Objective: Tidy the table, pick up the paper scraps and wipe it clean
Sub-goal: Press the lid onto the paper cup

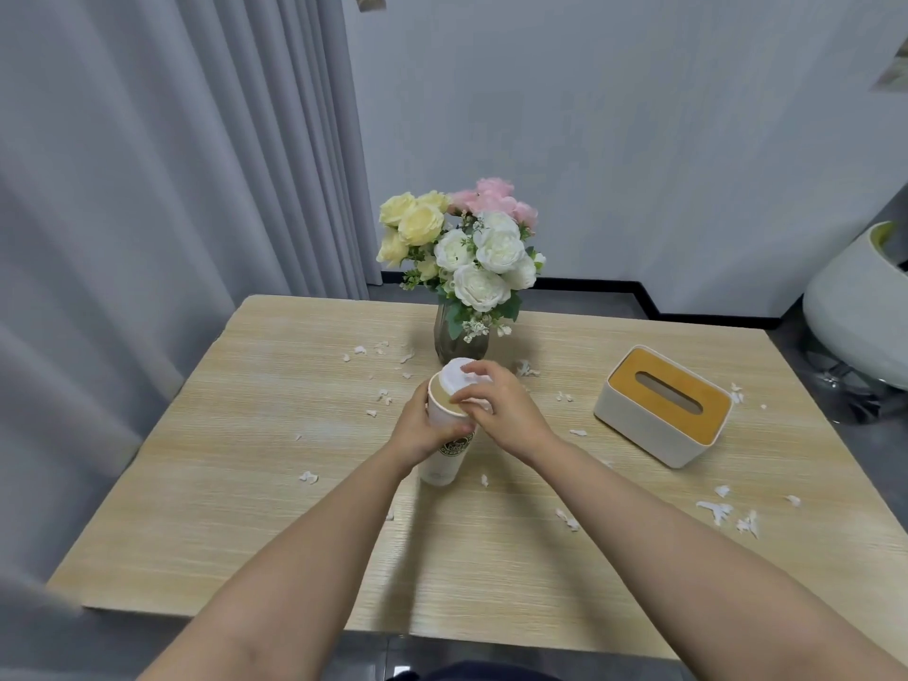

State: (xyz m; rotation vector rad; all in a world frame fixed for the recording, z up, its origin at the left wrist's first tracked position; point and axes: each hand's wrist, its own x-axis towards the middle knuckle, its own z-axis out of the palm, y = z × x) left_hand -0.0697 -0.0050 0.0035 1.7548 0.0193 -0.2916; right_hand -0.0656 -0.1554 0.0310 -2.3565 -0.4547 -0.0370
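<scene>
Both arms are showing bare from the wrists all the way back to the bottom edge of the view, with no sleeves, cuffs or gloves covering them. The left hand (426, 425) and the right hand (501, 410) are wearing no rings, and neither wrist is carrying a watch or a band. Down at six o'clock, between the two forearms, a strip of dark navy clothing (471, 673) is peeking into view.

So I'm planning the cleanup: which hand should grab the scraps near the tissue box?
Right. The right hand only pinches the lid, nearer the tissue box; the left hand holds the cup.
</scene>
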